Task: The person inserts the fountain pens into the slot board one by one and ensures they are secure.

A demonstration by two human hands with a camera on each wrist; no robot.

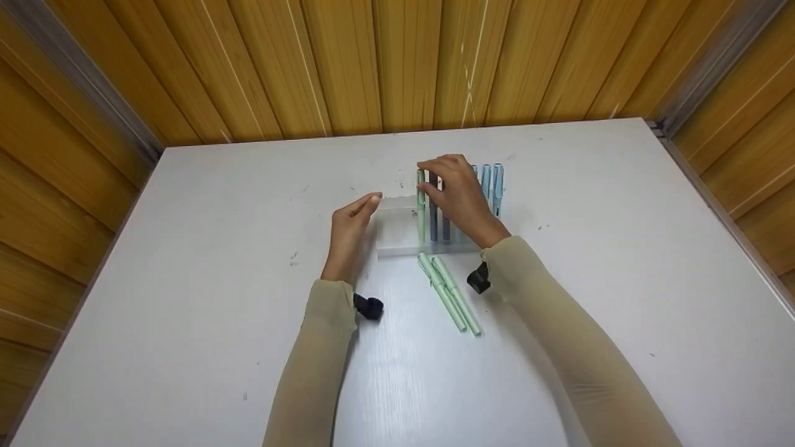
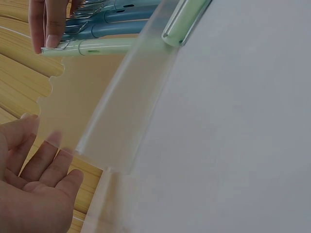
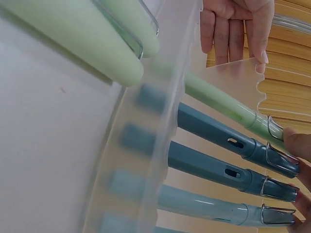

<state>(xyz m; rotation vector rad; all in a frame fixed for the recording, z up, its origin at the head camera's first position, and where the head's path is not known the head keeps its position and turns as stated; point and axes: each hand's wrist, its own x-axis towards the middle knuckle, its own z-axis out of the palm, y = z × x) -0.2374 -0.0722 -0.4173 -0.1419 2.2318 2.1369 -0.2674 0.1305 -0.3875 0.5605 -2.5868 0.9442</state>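
A translucent pen stand (image 1: pixel 394 231) with a notched back panel holds a row of upright pens. My right hand (image 1: pixel 463 192) pinches the capped top of a light green pen (image 3: pixel 221 103), which stands at the left end of that row. Beside it are two dark blue pens (image 3: pixel 206 127), then a light blue pen (image 3: pixel 204 201). My left hand (image 1: pixel 349 236) holds the upper left corner of the stand between thumb and fingers, the fingertips showing through the clear panel in the left wrist view. The right hand hides part of the row in the head view.
Two more light green pens (image 1: pixel 443 292) lie side by side on the white table (image 1: pixel 186 298), just in front of the stand. Further light blue pens (image 1: pixel 497 180) rise at the row's right end. A yellow panelled wall (image 1: pixel 348 68) stands behind the table.
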